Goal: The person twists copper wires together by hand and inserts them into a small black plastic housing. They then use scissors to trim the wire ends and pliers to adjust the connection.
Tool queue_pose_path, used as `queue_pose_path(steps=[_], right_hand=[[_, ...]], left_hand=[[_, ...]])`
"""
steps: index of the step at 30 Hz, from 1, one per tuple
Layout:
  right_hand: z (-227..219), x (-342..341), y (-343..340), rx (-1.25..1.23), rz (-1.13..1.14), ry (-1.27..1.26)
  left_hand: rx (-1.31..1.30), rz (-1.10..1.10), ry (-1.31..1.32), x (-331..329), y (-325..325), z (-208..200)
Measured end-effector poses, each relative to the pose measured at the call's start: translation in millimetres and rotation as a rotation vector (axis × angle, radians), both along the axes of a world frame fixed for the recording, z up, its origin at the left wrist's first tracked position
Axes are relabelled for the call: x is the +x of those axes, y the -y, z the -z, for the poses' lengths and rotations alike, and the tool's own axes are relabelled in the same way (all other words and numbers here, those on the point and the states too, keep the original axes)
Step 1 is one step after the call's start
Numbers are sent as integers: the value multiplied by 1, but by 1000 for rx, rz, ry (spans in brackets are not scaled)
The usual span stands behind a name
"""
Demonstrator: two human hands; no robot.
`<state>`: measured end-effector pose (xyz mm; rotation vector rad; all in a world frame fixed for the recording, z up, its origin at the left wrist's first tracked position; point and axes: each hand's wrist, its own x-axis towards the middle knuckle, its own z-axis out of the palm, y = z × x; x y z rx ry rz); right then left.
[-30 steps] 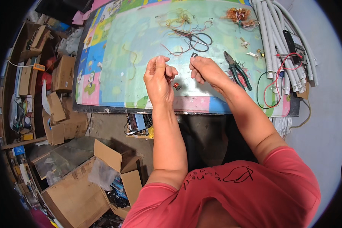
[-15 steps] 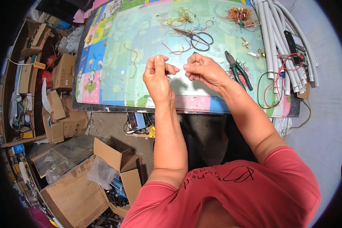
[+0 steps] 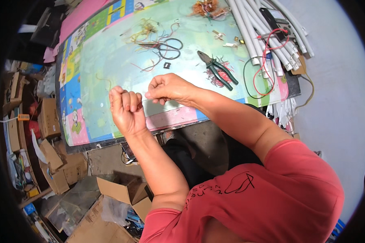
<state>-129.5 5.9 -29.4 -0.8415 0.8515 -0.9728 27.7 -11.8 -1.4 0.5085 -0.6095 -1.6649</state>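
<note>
Over the near part of the table, my left hand [image 3: 127,110] is closed, its fingers curled in toward the palm. Close by on its right, my right hand [image 3: 171,89] pinches with thumb and forefinger. A thin pale strand, apparently a wire [image 3: 144,100], shows faintly between the two hands; its ends are hidden in the fingers. Beyond the hands lie a small black square part [image 3: 167,65], black-handled scissors [image 3: 170,49] and a tangle of thin coloured wires [image 3: 144,33]. Green-handled pliers [image 3: 218,69] rest to the right on red and white wire scraps [image 3: 217,79].
White tubes [image 3: 247,34] and a black multimeter [image 3: 278,22] with red and black leads line the table's right side. Copper-coloured wire [image 3: 207,8] is heaped at the back. Open cardboard boxes [image 3: 113,189] and a loaded shelf [image 3: 17,121] stand left, below the patterned table cover [image 3: 109,52].
The view has swung, so the table appears shifted left and tilted. My left hand's fingers have curled in more, and the small black part formerly behind my right hand is now in plain sight.
</note>
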Motion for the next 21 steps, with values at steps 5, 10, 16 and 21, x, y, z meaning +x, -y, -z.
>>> queue_pose_path(steps=[5,10,16,21], right_hand=[[1,-13,4,147,15,200],[4,-13,3,174,-39,288],[-10,-18,5,-45,86,-67],[-4,-28,10,-21,175,29]], left_hand=[[31,96,-129,3,-1,1],[4,67,-66,-1,-2,-5],[38,136,-168,4,-4,-9],[50,226,-297,9,-4,-12]])
